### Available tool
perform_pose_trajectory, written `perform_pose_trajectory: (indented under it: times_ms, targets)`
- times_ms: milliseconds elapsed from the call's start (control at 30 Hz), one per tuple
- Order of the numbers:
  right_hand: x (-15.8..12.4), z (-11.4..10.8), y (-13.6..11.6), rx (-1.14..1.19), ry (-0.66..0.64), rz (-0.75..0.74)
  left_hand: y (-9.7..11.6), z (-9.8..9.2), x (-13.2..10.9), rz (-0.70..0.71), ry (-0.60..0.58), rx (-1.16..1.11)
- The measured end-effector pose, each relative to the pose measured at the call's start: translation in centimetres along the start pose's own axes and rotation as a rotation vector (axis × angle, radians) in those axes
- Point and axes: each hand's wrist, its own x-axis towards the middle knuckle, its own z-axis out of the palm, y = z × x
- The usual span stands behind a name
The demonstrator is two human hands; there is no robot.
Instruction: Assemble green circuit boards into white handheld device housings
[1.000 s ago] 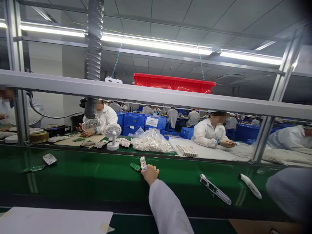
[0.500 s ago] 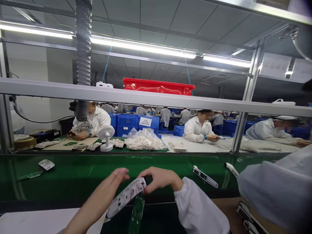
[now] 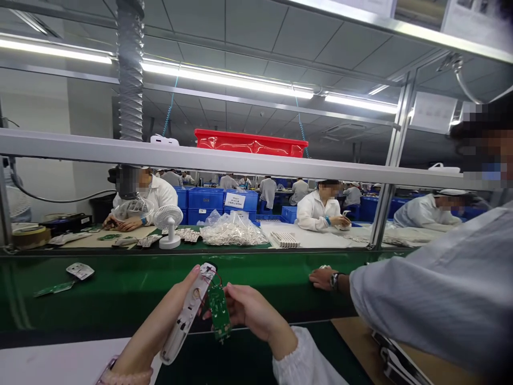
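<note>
device housing (image 3: 185, 321) in left hand (image 3: 179, 295) | circuit board (image 3: 218, 312) just right of housing, at right hand (image 3: 256, 311) | conveyor belt (image 3: 132, 283) behind both: device shell (image 3: 80, 271) and second circuit board (image 3: 55, 289) at far left, co-worker's hand (image 3: 321, 278) at right | beyond belt: desk fan (image 3: 169, 219) left of bag of parts (image 3: 234, 230), crates (image 3: 206, 199) behind bag | overhead shelf (image 3: 340, 171): bin (image 3: 250, 143) on top

An electronics assembly workshop is shown by the circuit board (image 3: 219, 311) held at the right hand (image 3: 256, 310). Beyond that hand, a desk (image 3: 192, 246) is lined with white-coated workers (image 3: 312, 211) and bagged parts (image 3: 236, 232); farther off, blue bins (image 3: 206, 199) are stacked.
</note>
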Motion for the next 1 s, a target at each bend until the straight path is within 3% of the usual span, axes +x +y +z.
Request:
perform_pose_trajectory:
  times_ms: [267,433,600,733,900,1000]
  targets:
    - [-0.5,1.3,-0.3,0.227,-0.01,-0.028,0.1,-0.3,-0.9,-0.082,-0.072,-0.249]
    - [-1.3,1.2,-1.6,0.183,0.004,-0.053,0.6,0.0,-1.0,-0.051,-0.082,-0.342]
    - [-1.7,1.3,-2.7,0.136,0.119,-0.118,0.2,0.6,-0.5,-0.058,-0.145,-0.435]
    - [-2.3,1.5,-3.1,0.124,0.164,-0.167,0.1,1.5,-1.1,-0.036,-0.111,-0.358]
    - [-2.7,1.9,-3.4,0.173,0.167,-0.188,0.5,2.7,-2.5,0.053,-0.182,-0.437]
    - [-2.9,2.1,-3.5,0.263,0.104,-0.218,0.9,2.9,-2.8,0.148,-0.094,-0.38]
